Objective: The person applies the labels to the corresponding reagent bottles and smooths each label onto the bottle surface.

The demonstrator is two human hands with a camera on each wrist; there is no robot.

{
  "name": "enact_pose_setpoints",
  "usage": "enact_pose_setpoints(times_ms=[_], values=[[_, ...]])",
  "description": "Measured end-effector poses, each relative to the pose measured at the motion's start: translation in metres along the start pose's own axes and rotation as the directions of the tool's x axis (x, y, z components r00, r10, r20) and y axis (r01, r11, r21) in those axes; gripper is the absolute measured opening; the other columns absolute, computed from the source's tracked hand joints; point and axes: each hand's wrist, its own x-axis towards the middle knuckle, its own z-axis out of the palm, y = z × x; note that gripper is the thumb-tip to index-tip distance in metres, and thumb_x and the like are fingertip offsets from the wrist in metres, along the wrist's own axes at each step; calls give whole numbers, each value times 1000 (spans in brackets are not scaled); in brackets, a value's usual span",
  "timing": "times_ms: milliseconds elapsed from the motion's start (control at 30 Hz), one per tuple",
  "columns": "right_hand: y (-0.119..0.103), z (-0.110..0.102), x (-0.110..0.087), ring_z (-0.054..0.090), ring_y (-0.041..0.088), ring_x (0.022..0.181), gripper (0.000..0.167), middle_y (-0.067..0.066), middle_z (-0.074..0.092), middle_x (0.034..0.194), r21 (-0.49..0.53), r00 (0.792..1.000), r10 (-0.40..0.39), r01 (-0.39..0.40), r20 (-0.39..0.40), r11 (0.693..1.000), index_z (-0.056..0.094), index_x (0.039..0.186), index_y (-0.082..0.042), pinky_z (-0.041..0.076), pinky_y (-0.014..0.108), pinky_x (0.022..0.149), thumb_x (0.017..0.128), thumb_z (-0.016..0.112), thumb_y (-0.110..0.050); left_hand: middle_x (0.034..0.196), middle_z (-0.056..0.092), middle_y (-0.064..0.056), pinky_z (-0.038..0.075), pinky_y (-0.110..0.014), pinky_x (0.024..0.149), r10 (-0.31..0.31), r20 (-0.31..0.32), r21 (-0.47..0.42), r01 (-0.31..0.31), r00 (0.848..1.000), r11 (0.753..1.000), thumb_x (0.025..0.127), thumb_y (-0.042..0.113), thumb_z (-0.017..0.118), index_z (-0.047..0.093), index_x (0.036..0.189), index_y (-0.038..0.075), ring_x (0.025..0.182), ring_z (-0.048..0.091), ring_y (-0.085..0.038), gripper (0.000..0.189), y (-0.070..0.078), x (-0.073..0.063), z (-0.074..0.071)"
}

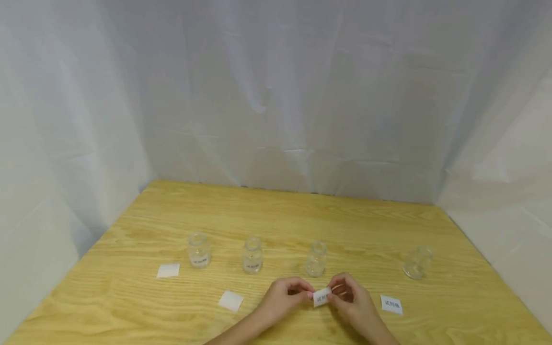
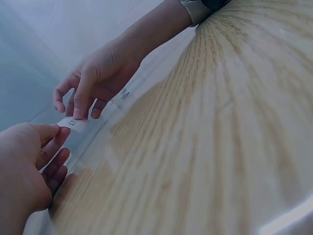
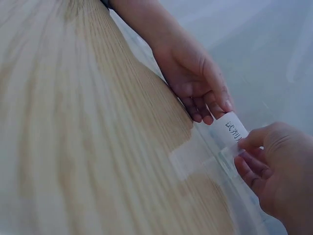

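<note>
A small white label (image 1: 321,298) with dark handwritten characters is stretched between the two hands, above the table. My left hand (image 1: 282,297) pinches its left edge between thumb and index finger. Its right edge is pinched by my right hand (image 1: 353,304), whose thumb covers part of the writing. In the right wrist view the label (image 3: 231,128) shows its written face. Just beyond the hands stands a clear glass bottle (image 1: 316,261) with no writing visible on it. Another lettered label (image 1: 391,304) lies on the table, right of the right hand.
Two glass bottles with lettered labels, one at the left (image 1: 199,251) and one nearer the middle (image 1: 252,258), stand on the wooden table (image 1: 276,211). A plain bottle (image 1: 418,263) is at right. Blank white slips (image 1: 168,270) lie at left. White sheeting (image 1: 276,96) surrounds the table.
</note>
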Motion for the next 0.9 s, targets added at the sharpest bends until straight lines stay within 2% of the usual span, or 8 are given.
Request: enact_pose_setpoints(times_ms=[67, 167, 300, 433, 533, 667, 800, 900], values=[[2, -1, -1, 58, 13, 76, 21, 3, 60, 86, -3, 997, -76, 76, -16, 997, 57, 84, -8, 49, 26, 62, 76, 68, 8, 83, 67, -1, 47, -21, 64, 7, 10, -8, -7, 1000, 1000, 85, 11, 67, 69, 89, 4, 73, 59, -10, 8, 2, 0, 0], [4, -3, -1, 58, 15, 78, 21, 5, 60, 86, -4, 982, -189, 189, 8, 982, 59, 81, -9, 50, 26, 61, 76, 66, 11, 81, 66, -1, 47, -21, 65, 18, 28, -4, -17, 999, 1000, 85, 12, 66, 69, 89, 4, 73, 58, -9, 9, 4, -1, 0], [6, -3, -1, 58, 17, 80, 19, 6, 61, 88, 33, 962, -261, 259, 78, 965, 62, 87, -8, 51, 28, 63, 79, 65, 8, 81, 66, -2, 46, -22, 68, 27, 60, -7, -27, 998, 1000, 85, 10, 65, 69, 90, 3, 74, 57, -8, 9, 3, -1, 0], [4, -2, -1, 58, 18, 86, 15, 12, 59, 93, 86, 953, -262, 251, 153, 964, 59, 93, -7, 52, 31, 69, 83, 64, 3, 85, 66, -2, 46, -23, 70, 27, 101, -19, -25, 995, 1000, 86, 9, 64, 68, 92, 2, 77, 56, -7, 10, 2, -2, 0], [2, -2, -3, 57, 17, 91, 14, 13, 57, 98, 105, 959, -207, 189, 194, 976, 58, 95, -8, 51, 32, 74, 84, 66, -4, 86, 65, -1, 46, -23, 72, 40, 126, -29, -37, 991, 999, 86, 10, 64, 68, 92, 3, 79, 56, -7, 10, 3, -3, -1], [0, -2, -4, 56, 17, 96, 18, 8, 58, 102, 94, 962, -147, 128, 231, 987, 56, 96, -11, 49, 33, 79, 83, 69, -11, 86, 66, 1, 47, -23, 72, 71, 148, -53, -64, 986, 997, 86, 12, 64, 68, 91, 4, 80, 57, -7, 11, 4, -4, -1], [0, -1, -4, 56, 18, 96, 20, 6, 58, 104, 91, 950, -178, 159, 257, 983, 55, 97, -11, 50, 33, 78, 83, 69, -10, 86, 66, 1, 48, -23, 72, 86, 155, -63, -77, 984, 995, 86, 13, 64, 69, 90, 4, 79, 57, -7, 11, 5, -5, -1], [1, -1, -3, 56, 18, 95, 21, 6, 58, 103, 87, 946, -213, 198, 246, 976, 55, 97, -12, 51, 34, 76, 82, 69, -8, 86, 65, 1, 48, -23, 72, 73, 151, -63, -64, 986, 996, 86, 12, 64, 68, 91, 4, 80, 57, -7, 10, 5, -5, -1]])
